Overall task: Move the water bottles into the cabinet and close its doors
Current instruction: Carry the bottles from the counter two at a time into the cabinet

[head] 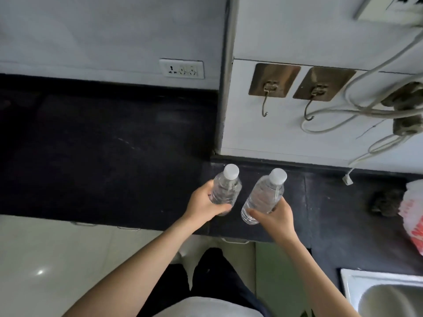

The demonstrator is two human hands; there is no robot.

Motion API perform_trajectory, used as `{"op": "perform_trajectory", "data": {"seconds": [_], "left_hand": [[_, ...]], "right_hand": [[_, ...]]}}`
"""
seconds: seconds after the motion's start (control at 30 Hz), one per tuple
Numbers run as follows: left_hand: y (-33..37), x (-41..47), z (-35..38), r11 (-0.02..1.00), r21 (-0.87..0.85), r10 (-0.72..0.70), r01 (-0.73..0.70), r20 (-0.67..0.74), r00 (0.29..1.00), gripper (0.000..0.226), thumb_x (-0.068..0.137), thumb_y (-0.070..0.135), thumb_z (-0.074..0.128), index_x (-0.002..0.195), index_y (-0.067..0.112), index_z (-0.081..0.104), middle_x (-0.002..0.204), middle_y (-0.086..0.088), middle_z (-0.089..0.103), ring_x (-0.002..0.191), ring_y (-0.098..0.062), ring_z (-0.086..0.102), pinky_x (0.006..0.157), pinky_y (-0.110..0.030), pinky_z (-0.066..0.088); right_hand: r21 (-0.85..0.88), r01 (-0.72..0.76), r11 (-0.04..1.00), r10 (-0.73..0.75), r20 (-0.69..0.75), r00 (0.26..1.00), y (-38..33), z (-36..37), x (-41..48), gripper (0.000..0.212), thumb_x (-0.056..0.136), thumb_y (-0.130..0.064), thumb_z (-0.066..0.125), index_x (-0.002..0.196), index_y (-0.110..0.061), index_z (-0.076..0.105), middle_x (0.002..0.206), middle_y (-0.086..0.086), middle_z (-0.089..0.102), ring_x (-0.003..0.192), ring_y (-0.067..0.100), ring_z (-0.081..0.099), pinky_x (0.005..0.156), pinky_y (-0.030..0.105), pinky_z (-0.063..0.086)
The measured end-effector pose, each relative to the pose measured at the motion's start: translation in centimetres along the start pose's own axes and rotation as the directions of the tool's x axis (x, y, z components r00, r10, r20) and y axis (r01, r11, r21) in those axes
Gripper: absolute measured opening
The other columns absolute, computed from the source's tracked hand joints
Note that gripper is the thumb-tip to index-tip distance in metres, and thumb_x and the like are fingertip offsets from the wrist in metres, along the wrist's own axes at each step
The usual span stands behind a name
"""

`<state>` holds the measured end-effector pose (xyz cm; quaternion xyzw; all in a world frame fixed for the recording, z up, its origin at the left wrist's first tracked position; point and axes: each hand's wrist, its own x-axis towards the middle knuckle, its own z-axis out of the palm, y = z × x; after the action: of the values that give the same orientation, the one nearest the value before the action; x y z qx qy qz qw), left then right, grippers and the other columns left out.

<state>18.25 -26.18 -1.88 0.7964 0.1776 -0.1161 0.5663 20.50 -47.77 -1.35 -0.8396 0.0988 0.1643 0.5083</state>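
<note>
Left grip (pixel 206 203) curled round one water bottle (pixel 225 188), right grip (pixel 275 217) round the second bottle (pixel 263 195), above the desk (pixel 114 168). I note desk's front edge just behind both grips, wall (pixel 297 133) close ahead, desk running wide leftward.

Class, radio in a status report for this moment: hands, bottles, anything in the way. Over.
Left hand grips left bottle. Right hand grips right bottle, tilted. Both capped, over dark counter. Nothing blocking the hands.

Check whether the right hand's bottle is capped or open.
Capped: a white cap sits on the bottle gripped by the right hand.
</note>
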Motion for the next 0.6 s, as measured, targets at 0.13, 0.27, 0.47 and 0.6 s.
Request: {"op": "perform_trajectory", "data": {"seconds": [0.13,0.27,0.47,0.6], "left_hand": [[-0.6,-4.3,-4.5,0.991,-0.131,-0.028,0.010,-0.141,0.990,0.043,0.066,0.010,0.086,0.102,0.022,0.066,0.091,0.009,0.074,0.087,0.001,0.068,0.076,-0.013,0.052],[-1.5,-10.0,-9.7,0.964,-0.265,-0.087,-0.012,-0.358,0.930,0.038,0.068,0.007,0.086,0.100,0.017,0.067,0.088,0.001,0.075,0.081,-0.006,0.069,0.070,-0.015,0.052],[-5.5,-21.4,-17.4,0.910,-0.401,-0.174,-0.106,-0.602,0.779,0.032,0.070,0.011,0.084,0.095,0.024,0.069,0.088,0.002,0.075,0.082,-0.013,0.072,0.072,-0.022,0.055],[-10.3,-30.6,-21.1,0.869,-0.462,-0.246,-0.179,-0.716,0.654,0.035,0.075,0.006,0.082,0.103,0.021,0.068,0.090,0.007,0.076,0.081,-0.004,0.070,0.067,-0.015,0.051]], "right_hand": [[0.032,0.087,0.996,-0.091,0.145,0.985,-3.4,2.5,-1.6,0.049,0.063,-0.017,0.089,0.103,-0.026,0.062,0.091,-0.007,0.074,0.081,0.004,0.071,0.072,0.027,0.057],[0.123,0.170,0.978,-0.199,0.286,0.937,-8.1,6.9,-4.9,0.044,0.069,-0.008,0.086,0.103,-0.024,0.063,0.090,-0.007,0.075,0.080,0.007,0.072,0.068,0.022,0.055],[0.172,0.255,0.952,-0.307,0.497,0.811,-13.0,16.2,-12.9,0.033,0.072,-0.008,0.084,0.099,-0.016,0.065,0.085,0.000,0.075,0.076,0.014,0.072,0.065,0.023,0.057],[0.154,0.323,0.934,-0.342,0.645,0.683,-14.5,23.3,-20.1,0.027,0.074,-0.010,0.083,0.093,-0.014,0.065,0.075,-0.002,0.072,0.064,0.007,0.068,0.057,0.014,0.049]]}}
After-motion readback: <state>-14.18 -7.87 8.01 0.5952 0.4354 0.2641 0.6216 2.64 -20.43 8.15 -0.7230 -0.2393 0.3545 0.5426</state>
